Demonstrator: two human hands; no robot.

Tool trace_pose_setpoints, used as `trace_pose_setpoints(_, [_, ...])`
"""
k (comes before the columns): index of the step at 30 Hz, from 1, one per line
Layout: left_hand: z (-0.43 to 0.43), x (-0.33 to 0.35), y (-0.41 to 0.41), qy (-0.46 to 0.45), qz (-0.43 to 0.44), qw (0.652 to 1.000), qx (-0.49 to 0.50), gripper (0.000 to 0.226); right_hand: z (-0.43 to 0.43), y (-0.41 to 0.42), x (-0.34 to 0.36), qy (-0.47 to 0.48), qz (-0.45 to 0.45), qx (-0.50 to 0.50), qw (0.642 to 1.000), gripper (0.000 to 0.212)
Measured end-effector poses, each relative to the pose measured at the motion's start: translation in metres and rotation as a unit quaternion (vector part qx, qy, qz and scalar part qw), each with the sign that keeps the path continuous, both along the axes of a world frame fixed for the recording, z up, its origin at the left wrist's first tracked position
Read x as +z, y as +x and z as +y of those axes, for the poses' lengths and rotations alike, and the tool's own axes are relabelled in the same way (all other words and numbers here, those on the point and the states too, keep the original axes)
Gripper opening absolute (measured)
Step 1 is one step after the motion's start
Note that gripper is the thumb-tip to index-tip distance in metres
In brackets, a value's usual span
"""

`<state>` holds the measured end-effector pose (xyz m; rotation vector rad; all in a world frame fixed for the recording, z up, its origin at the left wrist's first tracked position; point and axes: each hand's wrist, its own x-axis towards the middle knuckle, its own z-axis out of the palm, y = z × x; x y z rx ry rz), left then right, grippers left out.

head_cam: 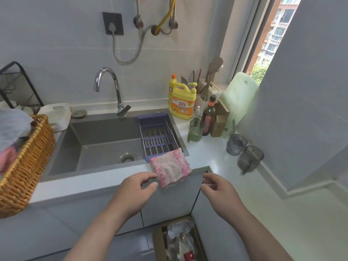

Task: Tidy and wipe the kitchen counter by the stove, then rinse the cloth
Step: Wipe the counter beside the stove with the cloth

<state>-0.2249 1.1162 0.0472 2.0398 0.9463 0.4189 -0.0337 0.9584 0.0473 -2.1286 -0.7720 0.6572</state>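
A pink and white cloth [170, 166] lies draped over the front rim of the grey sink [105, 136], partly on the end of a purple drain rack [158, 134]. My left hand [138, 187] hovers just left of the cloth's lower corner, thumb and fingers loosely curled and apart, holding nothing. My right hand [216, 187] hangs to the right of the cloth, in front of the counter edge, fingers relaxed and empty. The chrome tap [111, 85] stands behind the sink with no water running.
A wicker basket [24, 166] sits on the counter at left. A yellow detergent jug [181, 102], a dark bottle [209, 115], a utensil holder and two grey cups [244, 151] crowd the white counter [212, 155] at right. An open cardboard box [178, 240] stands on the floor below.
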Motion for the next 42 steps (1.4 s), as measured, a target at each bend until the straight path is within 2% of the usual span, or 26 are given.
trace_pose_setpoints(4, [0.013,-0.013,0.025,0.018,0.050,0.998,-0.024,0.020,0.010,0.021,-0.018,-0.007,0.001,0.024,1.000,0.037])
trace_pose_setpoints(8, [0.032,-0.025,0.049,0.017,0.094,0.995,-0.005,0.022,0.024,0.044,-0.040,-0.022,0.021,0.054,0.998,0.037])
trace_pose_setpoints(14, [0.069,-0.042,0.079,-0.023,0.097,0.995,0.029,0.012,0.052,0.073,-0.055,-0.038,0.043,0.048,0.997,0.035])
trace_pose_setpoints(19, [0.116,-0.066,0.109,-0.079,0.045,0.992,0.090,0.006,0.088,0.091,-0.056,-0.047,0.031,0.029,0.998,0.045])
trace_pose_setpoints(21, [0.137,-0.082,0.120,-0.082,0.062,0.990,0.092,0.007,0.109,0.095,-0.059,-0.049,0.019,0.037,0.998,0.047])
trace_pose_setpoints(25, [0.176,-0.117,0.141,-0.039,0.169,0.984,0.026,0.007,0.149,0.098,-0.071,-0.064,0.012,0.023,0.998,0.045])
trace_pose_setpoints(27, [0.187,-0.129,0.151,0.016,0.228,0.973,-0.024,0.019,0.163,0.100,-0.080,-0.082,0.011,-0.001,0.997,0.049])
trace_pose_setpoints(29, [0.195,-0.136,0.160,0.033,0.251,0.965,-0.071,0.019,0.175,0.101,-0.092,-0.104,0.013,-0.025,0.994,0.050])
trace_pose_setpoints(36, [0.212,-0.152,0.172,0.060,0.254,0.953,-0.152,0.016,0.209,0.094,-0.127,-0.153,0.036,-0.089,0.984,0.053])
trace_pose_setpoints(38, [0.213,-0.151,0.175,0.046,0.245,0.955,-0.163,0.009,0.214,0.093,-0.132,-0.147,0.045,-0.108,0.982,0.043])
trace_pose_setpoints(40, [0.217,-0.150,0.177,0.017,0.214,0.960,-0.180,0.013,0.218,0.093,-0.138,-0.158,0.039,-0.116,0.980,0.024])
trace_pose_setpoints(42, [0.219,-0.149,0.176,-0.016,0.165,0.965,-0.205,0.018,0.220,0.093,-0.139,-0.172,0.030,-0.116,0.978,0.024])
